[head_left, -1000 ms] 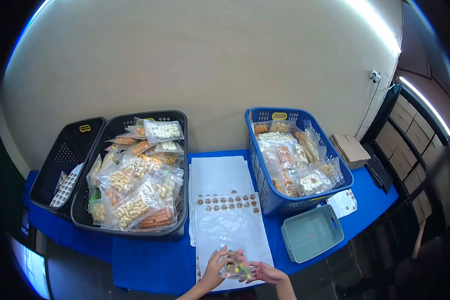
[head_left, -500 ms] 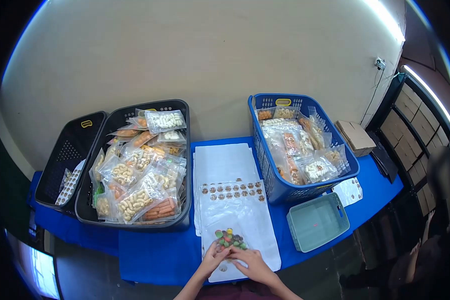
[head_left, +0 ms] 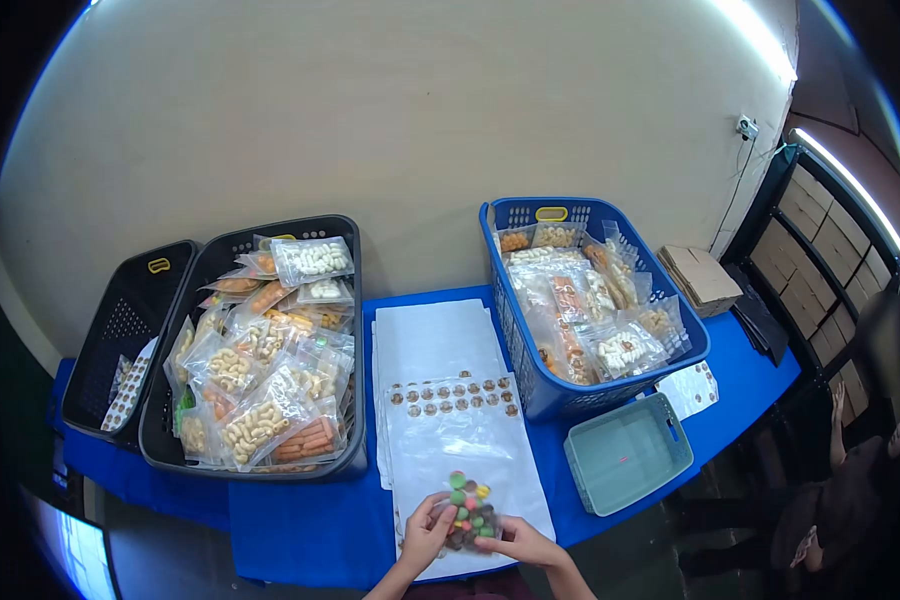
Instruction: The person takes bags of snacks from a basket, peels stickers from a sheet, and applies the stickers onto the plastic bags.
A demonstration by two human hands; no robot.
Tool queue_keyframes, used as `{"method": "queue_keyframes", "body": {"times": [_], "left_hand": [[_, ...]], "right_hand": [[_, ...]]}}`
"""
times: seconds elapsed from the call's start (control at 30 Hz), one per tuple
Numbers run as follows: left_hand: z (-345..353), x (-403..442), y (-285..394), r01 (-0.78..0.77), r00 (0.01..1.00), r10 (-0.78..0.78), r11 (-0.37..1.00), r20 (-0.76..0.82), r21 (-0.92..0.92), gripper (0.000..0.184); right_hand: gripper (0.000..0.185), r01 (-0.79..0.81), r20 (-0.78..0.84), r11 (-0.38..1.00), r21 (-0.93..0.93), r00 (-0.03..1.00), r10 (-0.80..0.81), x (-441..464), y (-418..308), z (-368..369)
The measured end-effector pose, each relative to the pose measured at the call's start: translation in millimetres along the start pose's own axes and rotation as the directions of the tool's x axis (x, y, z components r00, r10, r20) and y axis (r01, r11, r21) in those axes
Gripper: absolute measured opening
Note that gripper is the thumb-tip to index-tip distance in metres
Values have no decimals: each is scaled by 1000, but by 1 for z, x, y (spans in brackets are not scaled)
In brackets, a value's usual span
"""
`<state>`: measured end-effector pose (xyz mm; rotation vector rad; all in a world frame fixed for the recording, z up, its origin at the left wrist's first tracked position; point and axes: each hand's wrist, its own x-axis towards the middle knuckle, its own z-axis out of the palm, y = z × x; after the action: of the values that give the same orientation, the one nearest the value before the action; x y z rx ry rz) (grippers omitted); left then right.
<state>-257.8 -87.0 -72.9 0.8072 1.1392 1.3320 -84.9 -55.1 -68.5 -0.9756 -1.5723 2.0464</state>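
A small clear bag of colourful round sweets (head_left: 473,515), green, brown, yellow and red, is held between my two hands near the table's front edge. My left hand (head_left: 426,532) grips its left side, with the fingers curled. On its lower right side, my right hand (head_left: 522,543) pinches the bag. Beneath them lie white sheets (head_left: 440,335). A sheet of round stickers (head_left: 452,398), its remaining stickers in rows near the top, rests on these just beyond the bag.
To the left, a black basket (head_left: 150,455) is heaped with snack bags, beside a second black basket (head_left: 135,290). A blue basket (head_left: 560,400) of snack bags and a grey-green tray (head_left: 625,455) stand right on the blue cloth (head_left: 300,535). Flat cardboard (head_left: 700,278) lies behind. Another person (head_left: 830,500) is at far right.
My hands have moved apart to either side of the bag, which now sits more upright between them. The whole view has shifted slightly.
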Motion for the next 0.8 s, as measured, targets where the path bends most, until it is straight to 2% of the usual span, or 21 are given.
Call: {"method": "queue_keyframes", "body": {"times": [0.1, 0.13, 0.23, 0.27, 0.37, 0.4, 0.5, 0.53, 0.57, 0.6, 0.63, 0.7, 0.73, 0.77, 0.8], "left_hand": [[-2, -1, 15, 47, 996, -42, 997, 84, -66, 28], [-11, 0, 14, 110, 986, -100, 991, 130, -71, 31], [-24, -5, 33, 52, 975, -96, 976, 201, 213, 36], [-26, -5, 40, 64, 979, -109, 966, 170, 250, 32], [-32, -7, 58, 21, 981, -102, 903, 166, 430, 27], [-30, -10, 66, 42, 988, -105, 891, 115, 452, 24], [-34, -14, 66, -93, 996, 85, 923, 39, 375, 26], [-38, -14, 69, -159, 985, 172, 874, 13, 460, 22], [-37, -15, 79, -224, 966, 260, 854, -12, 471, 21], [-39, -14, 83, -279, 942, 319, 917, -105, 286, 23], [-42, -13, 87, -344, 911, 356, 934, -207, 95, 25], [-59, -8, 103, -495, 740, 525, 848, -421, 187, 27], [-74, -7, 107, -506, 694, 533, 839, -484, 199, 25], [-88, -5, 110, -514, 645, 538, 831, -543, 213, 24], [-101, 0, 112, -478, 580, 565, 819, -587, 316, 25]], "right_hand": [[28, 55, -75, 998, -9, 996, -56, 7, 7, 5], [26, 71, -58, 997, -27, 996, -72, 9, 7, 5], [25, -36, 36, 995, 89, 999, 33, 15, -6, 2], [24, -70, 38, 981, 182, 997, 65, 17, -10, 3], [23, -124, 137, 976, 176, 986, 100, 26, -14, 4], [23, -101, 139, 980, 172, 987, 77, 30, -18, 6], [22, -33, 163, 992, 123, 987, 12, 42, -26, 11], [22, -6, 183, 997, 81, 983, -9, 50, -23, 10], [22, 23, 205, 999, 38, 978, -30, 58, -22, 9], [25, 78, 221, 986, 146, 969, -110, 66, -27, 11], [25, 47, 229, 989, 143, 970, -79, 77, -22, 7], [26, -17, 247, 990, 138, 969, -18, 113, 2, -9], [24, -94, 175, 987, 128, 982, 71, 131, 19, -16], [24, -73, 62, 997, 25, 995, 72, 151, 46, -24], [24, -63, -52, 995, -82, 997, 59, 171, 78, -30]]}}
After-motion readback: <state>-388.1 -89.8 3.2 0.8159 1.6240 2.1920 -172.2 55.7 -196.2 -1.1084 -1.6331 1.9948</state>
